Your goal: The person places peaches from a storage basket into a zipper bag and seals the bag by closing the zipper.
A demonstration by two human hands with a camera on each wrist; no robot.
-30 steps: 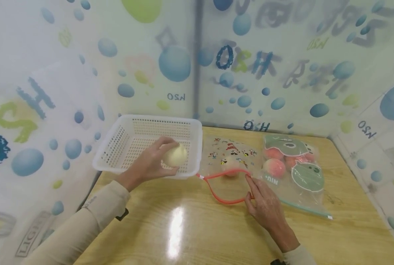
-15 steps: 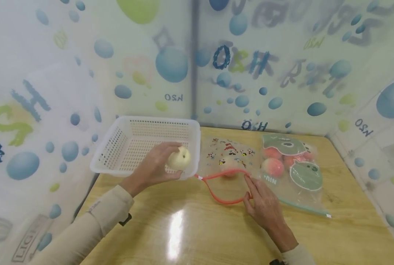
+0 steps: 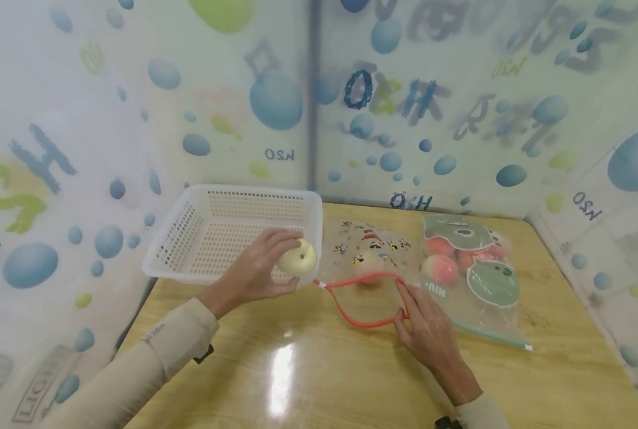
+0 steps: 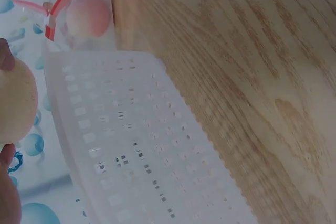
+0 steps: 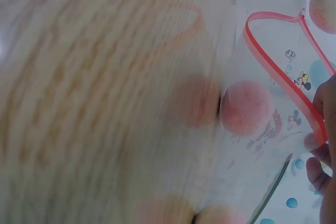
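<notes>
My left hand [image 3: 260, 268] grips a pale peach [image 3: 301, 260] over the right end of a white plastic basket [image 3: 257, 207], fingers on top and thumb below. The peach's stem hollow faces up and toward me. Right of the basket lies a clear zip bag [image 3: 345, 241] with cartoon prints and a red zip edge [image 3: 361, 325]. Its mouth gapes toward me, and one peach [image 5: 247, 108] rests inside. My right hand [image 3: 428, 333] pinches the right end of that red edge between thumb and fingers.
At the right lies another clear zip bag [image 3: 492, 283] with green prints, a teal zip edge and several pink peaches [image 3: 441, 269]. Everything is on a wooden table [image 3: 329, 381]. Patterned walls [image 3: 431, 131] rise behind and at both sides.
My left hand has carried the peach a little to the right, toward the zip bag, and turned its stem hollow into sight. The right hand keeps its hold on the red edge.
</notes>
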